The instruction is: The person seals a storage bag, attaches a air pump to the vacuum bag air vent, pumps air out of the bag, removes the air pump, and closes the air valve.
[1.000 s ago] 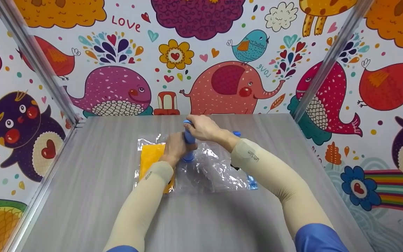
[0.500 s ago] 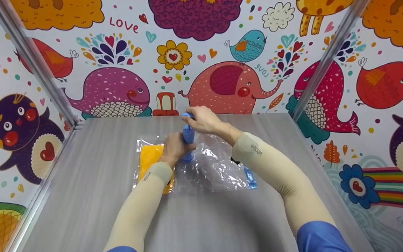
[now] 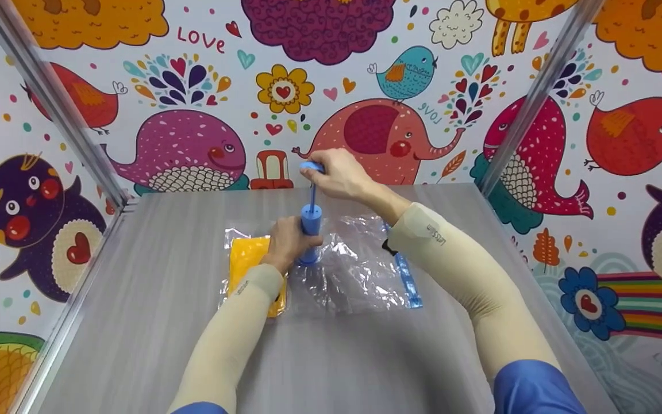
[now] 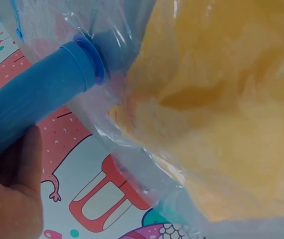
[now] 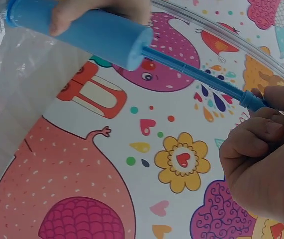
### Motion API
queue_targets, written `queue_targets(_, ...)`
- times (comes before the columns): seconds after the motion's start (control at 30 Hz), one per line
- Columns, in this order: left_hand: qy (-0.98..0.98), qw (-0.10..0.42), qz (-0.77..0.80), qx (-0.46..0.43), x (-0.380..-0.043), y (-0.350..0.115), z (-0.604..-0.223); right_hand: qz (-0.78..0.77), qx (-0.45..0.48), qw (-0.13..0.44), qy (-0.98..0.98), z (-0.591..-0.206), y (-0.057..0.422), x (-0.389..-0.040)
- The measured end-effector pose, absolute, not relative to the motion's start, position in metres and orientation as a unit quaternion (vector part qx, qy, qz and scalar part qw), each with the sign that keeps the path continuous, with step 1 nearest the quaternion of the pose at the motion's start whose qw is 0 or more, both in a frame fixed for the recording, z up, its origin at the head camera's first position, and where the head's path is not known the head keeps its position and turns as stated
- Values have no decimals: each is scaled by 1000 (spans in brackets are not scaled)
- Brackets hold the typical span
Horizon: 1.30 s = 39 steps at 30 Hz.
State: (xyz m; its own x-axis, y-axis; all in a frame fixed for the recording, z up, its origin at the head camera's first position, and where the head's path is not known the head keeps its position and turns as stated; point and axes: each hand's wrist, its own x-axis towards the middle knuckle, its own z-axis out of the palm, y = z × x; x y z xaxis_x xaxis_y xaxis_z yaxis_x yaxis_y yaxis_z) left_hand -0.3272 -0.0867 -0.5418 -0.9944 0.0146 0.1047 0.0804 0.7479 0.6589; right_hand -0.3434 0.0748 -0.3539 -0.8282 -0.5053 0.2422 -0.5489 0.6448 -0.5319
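Observation:
A blue hand pump (image 3: 311,217) stands upright on a clear plastic bag (image 3: 360,270) on the table. My left hand (image 3: 286,241) grips the pump's barrel. My right hand (image 3: 339,173) holds the handle (image 3: 312,167) above it, with the thin rod (image 5: 197,74) drawn well out of the barrel. In the left wrist view the barrel's foot meets a round blue valve (image 4: 91,57) on the bag. Something flat and orange-yellow (image 3: 246,261) lies inside the bag's left part, partly behind my left forearm; its kind cannot be told.
A blue strip (image 3: 407,282) runs along the bag's right edge, with a small black piece (image 3: 388,247) near my right sleeve. Printed walls (image 3: 193,149) and metal posts (image 3: 515,115) enclose the grey wood-look table (image 3: 135,299) at the back and sides.
My right hand has risen with the handle, drawing the rod up out of the barrel. My left hand keeps its grip on the barrel in nearly the same place.

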Motion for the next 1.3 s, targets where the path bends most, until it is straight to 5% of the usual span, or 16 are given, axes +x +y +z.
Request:
queue_targets(0.67, -919, -6, -394, 9, -325, -84, -540, 403, 275, 84, -869, -312, 69, -329)
queue_targets(0.97, -929, 26, -370, -15, -327, -86, -543, 411, 253, 83, -872, -312, 68, -326)
queue_targets(1.3, -921, -5, -390, 7, -329, -86, -543, 431, 279, 72, -855, -327, 70, -334)
